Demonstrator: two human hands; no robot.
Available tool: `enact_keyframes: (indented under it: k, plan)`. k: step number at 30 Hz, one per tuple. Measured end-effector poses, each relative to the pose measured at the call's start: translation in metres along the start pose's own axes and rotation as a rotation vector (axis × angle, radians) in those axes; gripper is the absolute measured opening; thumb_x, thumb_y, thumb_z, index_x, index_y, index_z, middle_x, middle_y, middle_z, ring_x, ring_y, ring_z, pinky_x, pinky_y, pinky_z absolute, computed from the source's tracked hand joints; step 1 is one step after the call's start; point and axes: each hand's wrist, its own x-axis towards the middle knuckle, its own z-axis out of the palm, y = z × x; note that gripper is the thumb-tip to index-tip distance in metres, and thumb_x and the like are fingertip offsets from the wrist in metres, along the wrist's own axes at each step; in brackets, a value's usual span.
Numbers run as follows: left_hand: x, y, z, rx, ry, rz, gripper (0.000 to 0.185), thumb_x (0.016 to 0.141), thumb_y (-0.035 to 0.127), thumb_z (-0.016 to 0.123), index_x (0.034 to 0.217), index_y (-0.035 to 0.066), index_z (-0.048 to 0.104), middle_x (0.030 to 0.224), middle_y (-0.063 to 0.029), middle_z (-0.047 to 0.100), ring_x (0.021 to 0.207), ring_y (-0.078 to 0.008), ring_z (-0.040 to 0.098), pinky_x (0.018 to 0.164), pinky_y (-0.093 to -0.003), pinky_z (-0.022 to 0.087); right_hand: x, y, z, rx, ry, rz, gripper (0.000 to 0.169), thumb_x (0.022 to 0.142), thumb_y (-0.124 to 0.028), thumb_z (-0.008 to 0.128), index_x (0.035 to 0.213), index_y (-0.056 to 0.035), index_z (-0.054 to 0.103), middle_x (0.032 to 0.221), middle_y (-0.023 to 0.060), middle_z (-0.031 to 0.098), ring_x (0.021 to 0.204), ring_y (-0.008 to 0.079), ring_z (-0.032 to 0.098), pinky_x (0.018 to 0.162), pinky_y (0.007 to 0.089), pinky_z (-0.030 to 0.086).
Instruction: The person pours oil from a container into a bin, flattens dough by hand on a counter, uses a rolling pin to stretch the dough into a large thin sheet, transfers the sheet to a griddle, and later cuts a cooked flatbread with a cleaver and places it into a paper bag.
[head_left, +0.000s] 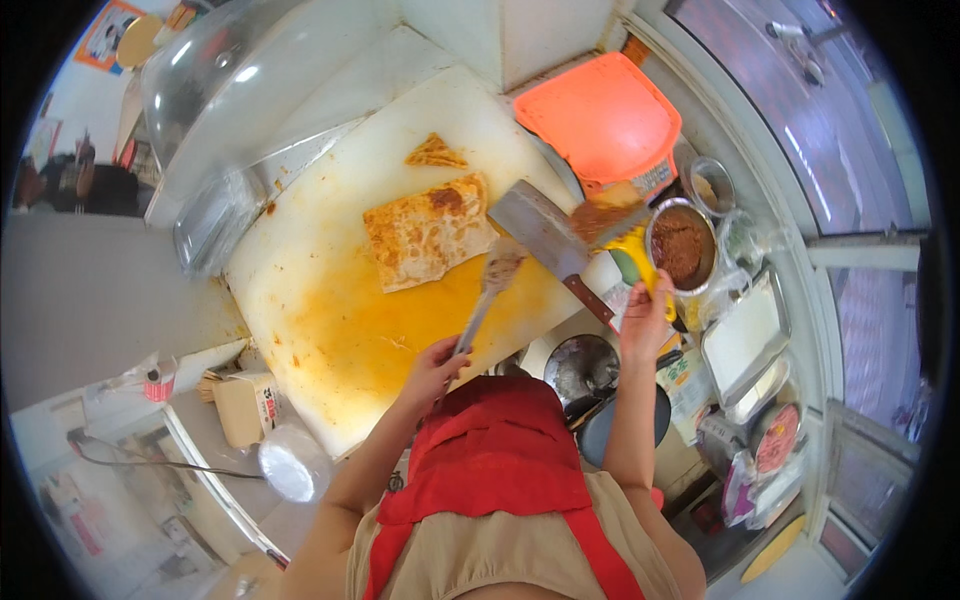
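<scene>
My left hand (435, 369) grips the handle of metal tongs (480, 311), whose brown-smeared tip reaches the lower right corner of a browned flatbread (427, 232). My right hand (645, 319) holds the yellow handle of a wide brush (637, 255). Brown, blurred bristles point up and left, beside a metal bowl of brown paste (681, 247). A cleaver (540, 229) with a wooden handle lies on the large white cutting board (300, 225), right of the flatbread. Above the flatbread is a small triangular piece (435, 152). Orange-yellow oil stains spread over the board's near half.
A digital scale with an orange pan (600, 120) stands at the back right. Along the right are a clear plastic cup (709, 186) and a metal tray (746, 337). Pans (581, 367) sit below the board's right edge. A paper box of sticks (244, 409) stands left.
</scene>
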Motion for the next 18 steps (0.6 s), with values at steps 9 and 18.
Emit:
enact_keyframes:
  k: [9, 18]
  plan:
    - [-0.067, -0.054, -0.115, -0.185, 0.509, 0.057, 0.038, 0.092, 0.008, 0.058, 0.129, -0.001, 0.052, 0.108, -0.0068, 0.064, 0.087, -0.0129, 0.060, 0.069, -0.0240, 0.046, -0.024, 0.151, 0.137, -1.241, -0.733, -0.731, 0.015, 0.091, -0.011, 0.059, 0.102, -0.0027, 0.065, 0.091, 0.0132, 0.066, 0.077, 0.0253, 0.065, 0.075, 0.0329, 0.053]
    - [-0.085, -0.066, -0.159, -0.245, 0.448, -0.024, 0.039, 0.091, 0.008, 0.058, 0.129, 0.000, 0.052, 0.108, -0.0064, 0.064, 0.087, -0.0123, 0.060, 0.068, -0.0228, 0.046, -0.144, 0.204, 0.173, -1.436, -1.568, -0.468, 0.010, 0.084, -0.015, 0.055, 0.089, -0.0064, 0.056, 0.076, 0.0122, 0.050, 0.068, 0.0299, 0.057, 0.053, 0.0410, 0.047]
